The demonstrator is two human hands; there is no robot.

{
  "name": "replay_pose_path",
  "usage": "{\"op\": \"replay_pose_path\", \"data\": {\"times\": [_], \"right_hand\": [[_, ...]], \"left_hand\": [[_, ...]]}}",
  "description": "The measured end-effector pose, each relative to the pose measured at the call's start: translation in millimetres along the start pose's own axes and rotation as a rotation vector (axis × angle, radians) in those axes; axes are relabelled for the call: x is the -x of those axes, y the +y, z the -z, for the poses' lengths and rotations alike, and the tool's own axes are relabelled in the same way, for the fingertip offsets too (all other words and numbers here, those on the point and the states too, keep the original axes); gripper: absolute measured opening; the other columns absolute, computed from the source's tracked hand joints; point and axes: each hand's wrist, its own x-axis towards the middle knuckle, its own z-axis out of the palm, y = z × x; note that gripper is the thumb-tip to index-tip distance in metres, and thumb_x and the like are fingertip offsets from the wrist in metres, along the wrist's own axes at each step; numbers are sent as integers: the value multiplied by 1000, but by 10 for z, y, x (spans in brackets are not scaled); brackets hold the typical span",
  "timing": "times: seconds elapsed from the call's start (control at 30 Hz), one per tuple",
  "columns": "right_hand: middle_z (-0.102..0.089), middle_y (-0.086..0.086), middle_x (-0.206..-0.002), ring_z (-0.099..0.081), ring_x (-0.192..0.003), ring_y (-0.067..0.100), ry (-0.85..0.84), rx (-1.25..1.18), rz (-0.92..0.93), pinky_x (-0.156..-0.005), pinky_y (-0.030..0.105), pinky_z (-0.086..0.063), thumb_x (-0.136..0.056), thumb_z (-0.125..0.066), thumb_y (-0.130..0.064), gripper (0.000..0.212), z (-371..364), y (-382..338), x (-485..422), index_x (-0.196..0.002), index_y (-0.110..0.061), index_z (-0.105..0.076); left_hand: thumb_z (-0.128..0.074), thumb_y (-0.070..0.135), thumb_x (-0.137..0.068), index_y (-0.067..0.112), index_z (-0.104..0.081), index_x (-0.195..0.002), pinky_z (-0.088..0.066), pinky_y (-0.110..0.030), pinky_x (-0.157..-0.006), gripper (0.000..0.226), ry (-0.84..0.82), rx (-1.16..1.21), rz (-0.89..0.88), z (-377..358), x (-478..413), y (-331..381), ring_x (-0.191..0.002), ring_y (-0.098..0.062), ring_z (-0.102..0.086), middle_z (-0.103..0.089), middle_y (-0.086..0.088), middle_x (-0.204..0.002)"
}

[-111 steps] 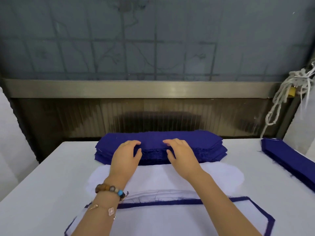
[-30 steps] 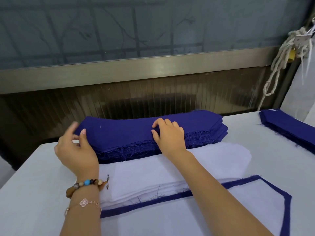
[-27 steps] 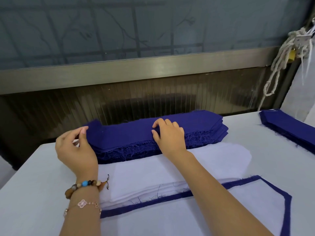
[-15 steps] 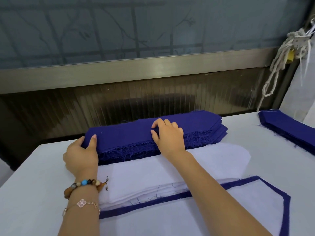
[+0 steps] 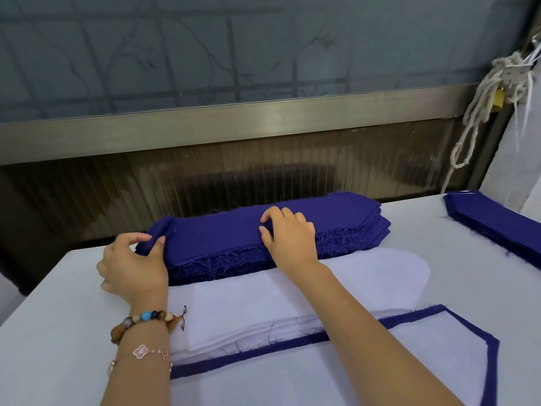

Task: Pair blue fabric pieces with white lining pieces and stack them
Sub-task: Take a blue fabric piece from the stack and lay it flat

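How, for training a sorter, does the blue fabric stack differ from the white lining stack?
The blue fabric stack is thick with a frayed near edge; the white lining stack is thinner and cleaner-edged. The left hand pinches the blue stack's end, the right hand rests on top; the white stack is not gripped. Both lie flat on the table.
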Motion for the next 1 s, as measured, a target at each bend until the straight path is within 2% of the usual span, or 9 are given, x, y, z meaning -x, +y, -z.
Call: {"op": "replay_pose_path", "data": {"times": [0.1,0.2,0.27,0.4,0.5,0.63,0.73,0.83,1.0], "right_hand": [[-56,-1,-120,-49,-108,20,-11,20,8,-83,32,-34,-101,-43,-37,26,6,-16,-4,-123,-26,-48],[-55,0,-122,-49,-110,23,-24,48,30,-84,34,-35,-102,-41,-34,26,11,-40,-6,-127,-27,-48],[-55,0,-122,-49,-111,23,-29,51,40,-85,35,-35,-103,-40,-32,27,15,-43,-3,-128,-27,-48],[-57,-2,-121,-49,-111,21,-35,27,51,-85,33,-34,-102,-40,-33,27,25,-20,0,-128,-28,-48],[-57,-2,-121,-49,-111,20,-39,11,50,-85,31,-32,-102,-41,-32,27,27,-17,4,-128,-29,-48],[-57,-3,-122,-49,-111,20,-39,4,45,-83,31,-31,-102,-41,-32,27,24,-18,6,-128,-29,-48],[-57,-3,-122,-49,-111,21,-39,3,41,-84,31,-32,-102,-41,-32,27,25,-19,4,-128,-29,-49],[-57,-3,-122,-49,-111,21,-37,4,39,-82,30,-29,-102,-41,-32,27,23,-22,5,-128,-29,-49],[-57,-4,-122,-49,-111,20,-39,4,34,-81,30,-29,-102,-41,-32,27,21,-25,8,-128,-29,-49]], "left_hand": [[-74,16,-82,18,-59,-101,-49,-53,-88,24,5,173,-62,21,30,8,-86,-21,-59,-63,0,-95],[-74,16,-83,13,-59,-111,-49,-23,-72,32,34,304,-100,64,50,35,-80,-14,-57,-59,2,-93],[-75,20,-83,9,-61,-109,-41,-13,-65,31,60,321,-88,72,48,33,-76,-14,-57,-62,-2,-89],[-74,26,-84,3,-68,-98,-37,-11,-62,28,78,258,-57,78,36,34,-65,-11,-53,-61,-3,-80],[-71,27,-86,2,-69,-94,-37,-12,-61,27,73,257,-53,86,43,50,-69,-17,-56,-64,-8,-79],[-63,27,-92,-3,-67,-82,-33,-18,-55,32,47,284,-62,74,43,31,-58,-19,-46,-58,-13,-69],[-59,23,-95,-5,-70,-101,-37,-15,-63,31,46,266,-110,91,31,37,-74,-16,-51,-62,-21,-89],[-57,18,-96,5,-62,-127,-37,-1,-68,34,45,263,-170,117,52,94,-70,-1,-44,-55,-12,-95],[-61,20,-94,6,-71,-112,-39,0,-71,25,40,238,-207,109,32,42,-77,2,-50,-64,-16,-100]]}}
